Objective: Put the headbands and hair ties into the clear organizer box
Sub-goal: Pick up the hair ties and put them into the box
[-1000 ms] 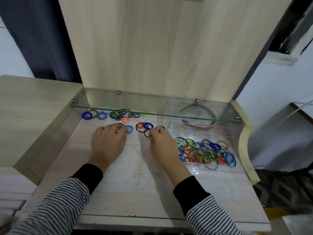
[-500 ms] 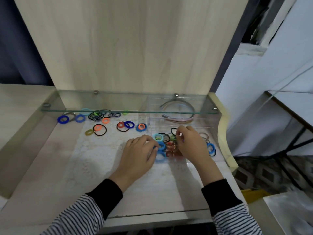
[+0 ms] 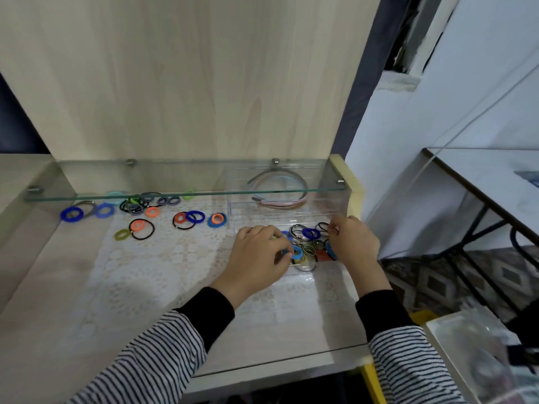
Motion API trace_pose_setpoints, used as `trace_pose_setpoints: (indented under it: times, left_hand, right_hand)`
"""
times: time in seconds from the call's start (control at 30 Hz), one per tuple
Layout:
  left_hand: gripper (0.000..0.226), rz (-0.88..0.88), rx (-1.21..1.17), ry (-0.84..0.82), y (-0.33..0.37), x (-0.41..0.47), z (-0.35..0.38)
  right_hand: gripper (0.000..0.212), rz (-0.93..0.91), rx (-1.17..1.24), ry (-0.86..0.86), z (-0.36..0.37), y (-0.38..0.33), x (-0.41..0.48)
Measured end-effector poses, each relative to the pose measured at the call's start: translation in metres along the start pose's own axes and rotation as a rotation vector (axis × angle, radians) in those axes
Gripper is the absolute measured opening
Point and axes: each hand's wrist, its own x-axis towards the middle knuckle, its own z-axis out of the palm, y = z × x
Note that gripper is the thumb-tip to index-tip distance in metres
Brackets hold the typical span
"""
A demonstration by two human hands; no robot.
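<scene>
Since a second earlier, both hands had left the loose ties at the worktop's (image 3: 58, 287) back and come over the clear organizer box (image 3: 335, 212) at three o'clock. The left hand (image 3: 256, 255) curled over the box's near compartment, fingers (image 3: 281, 249) bent around a blue hair tie (image 3: 297, 253). The right hand (image 3: 354, 243) hovered at the compartment's right side; whether its fingers held anything could not be told. Headbands (image 3: 280, 203) lay in the far compartment. Loose hair ties (image 3: 186, 218) remained at eleven o'clock under the glass shelf (image 3: 87, 182).

No legible text — no labels, brands or numbers.
</scene>
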Motion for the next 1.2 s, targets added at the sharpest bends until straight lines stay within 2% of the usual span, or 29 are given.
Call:
trace_pose_setpoints:
  times: [0.1,0.23,0.37,0.53,0.83,1.07,1.2]
  left_hand:
    - [0.028,-0.021,-0.028,-0.027,0.003,0.001,0.004]
    - [0.031,-0.060,-0.065,0.068,-0.006,-0.007,0.000]
    - [0.025,-0.108,-0.056,0.219,-0.033,-0.024,-0.011]
    - [0.027,-0.226,0.147,0.348,-0.084,-0.050,-0.030]
    - [0.043,-0.504,0.345,0.289,-0.158,-0.086,-0.062]
    - [0.043,-0.568,0.405,0.290,-0.197,-0.109,-0.078]
    - [0.040,-0.550,0.397,0.321,-0.209,-0.114,-0.084]
  right_hand:
    - [0.026,0.067,0.005,0.011,-0.001,0.003,0.001]
    - [0.028,0.046,0.071,0.031,-0.002,-0.001,-0.007]
    - [0.025,-0.078,0.150,0.041,0.003,-0.026,-0.017]
    - [0.028,-0.275,0.160,0.027,0.010,-0.079,-0.032]
    - [0.032,-0.556,0.226,-0.098,0.035,-0.178,-0.060]
    - [0.040,-0.680,0.123,-0.256,0.072,-0.222,-0.067]
    - [0.043,-0.699,0.170,-0.232,0.086,-0.243,-0.068]
